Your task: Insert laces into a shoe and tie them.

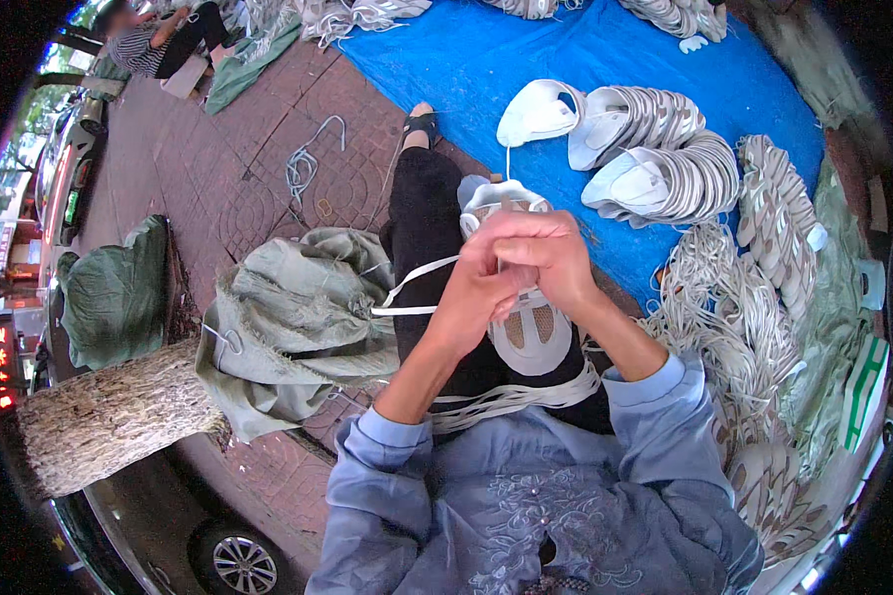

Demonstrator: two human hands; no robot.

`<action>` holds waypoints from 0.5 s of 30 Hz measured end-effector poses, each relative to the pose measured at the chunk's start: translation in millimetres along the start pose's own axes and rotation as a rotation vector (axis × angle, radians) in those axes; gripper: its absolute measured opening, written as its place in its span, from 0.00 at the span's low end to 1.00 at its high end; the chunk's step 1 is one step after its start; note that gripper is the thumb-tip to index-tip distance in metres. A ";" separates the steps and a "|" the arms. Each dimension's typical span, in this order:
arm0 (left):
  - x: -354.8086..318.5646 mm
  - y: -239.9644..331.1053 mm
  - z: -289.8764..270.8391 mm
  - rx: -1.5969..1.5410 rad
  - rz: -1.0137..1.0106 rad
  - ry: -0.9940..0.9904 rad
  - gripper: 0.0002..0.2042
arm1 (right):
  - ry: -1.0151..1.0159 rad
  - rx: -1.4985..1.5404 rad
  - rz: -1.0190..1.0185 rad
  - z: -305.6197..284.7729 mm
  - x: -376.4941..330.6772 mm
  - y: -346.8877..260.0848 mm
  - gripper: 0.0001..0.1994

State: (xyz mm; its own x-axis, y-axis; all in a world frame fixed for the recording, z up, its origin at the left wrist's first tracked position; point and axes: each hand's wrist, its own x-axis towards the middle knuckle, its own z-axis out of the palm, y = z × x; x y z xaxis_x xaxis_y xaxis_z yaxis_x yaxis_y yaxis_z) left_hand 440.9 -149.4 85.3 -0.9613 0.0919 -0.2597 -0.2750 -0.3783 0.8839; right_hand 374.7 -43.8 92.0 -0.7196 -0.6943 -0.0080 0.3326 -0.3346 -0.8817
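A beige and white shoe upper lies across my lap, its rounded toe towards me. My left hand and my right hand meet over its lacing area, fingers closed and pressed together. A white shoelace loops out to the left from my left hand, which grips it. What my right fingers pinch is hidden between the two hands. Behind them the heel collar of the upper shows. A bundle of loose white laces lies across my thighs.
Stacked shoe uppers lie on a blue tarp, beside a heap of laces. Left of me are a grey-green sack, a tree trunk and a wire hook. A person sits far left; a dark car stands nearby.
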 end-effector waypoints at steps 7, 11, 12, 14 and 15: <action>3.9 -13.4 7.5 0.084 0.041 0.244 0.05 | -0.131 -0.867 -0.482 -3.3 13.4 5.2 0.19; 0.6 -3.9 2.7 0.046 -0.009 0.216 0.08 | 0.136 -0.440 -0.124 -32.2 0.4 5.7 0.20; 1.6 -3.7 0.8 0.001 -0.024 0.199 0.07 | 0.093 -0.508 -0.069 -37.6 -1.4 9.1 0.19; 3.0 -7.8 -0.7 0.061 0.000 0.201 0.08 | 0.135 -0.437 -0.028 -31.5 -4.7 14.3 0.17; 3.6 -9.1 -0.7 0.120 0.025 0.204 0.09 | 0.175 -0.367 0.014 -24.3 -4.2 13.5 0.16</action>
State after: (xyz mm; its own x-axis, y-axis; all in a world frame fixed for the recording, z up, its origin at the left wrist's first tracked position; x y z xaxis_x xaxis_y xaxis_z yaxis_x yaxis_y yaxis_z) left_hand 439.9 -146.2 76.0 -0.9479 -0.1093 -0.2994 -0.2625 -0.2650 0.9278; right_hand 367.4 -29.8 68.7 -0.8200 -0.5676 -0.0740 0.1267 -0.0539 -0.9905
